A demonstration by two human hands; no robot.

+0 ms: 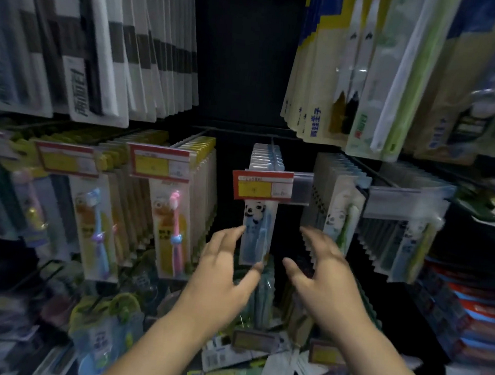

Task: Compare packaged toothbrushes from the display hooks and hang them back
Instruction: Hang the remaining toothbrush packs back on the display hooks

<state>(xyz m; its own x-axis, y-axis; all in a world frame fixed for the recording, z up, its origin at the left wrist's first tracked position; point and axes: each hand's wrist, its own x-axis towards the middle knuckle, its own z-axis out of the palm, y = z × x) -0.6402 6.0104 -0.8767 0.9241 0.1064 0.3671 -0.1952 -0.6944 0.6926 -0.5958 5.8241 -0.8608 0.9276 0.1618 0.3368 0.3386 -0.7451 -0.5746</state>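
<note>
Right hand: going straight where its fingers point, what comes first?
The right hand aims into the gap between the blue pack and the green pack; the way looks free, though depth is unclear.
</note>
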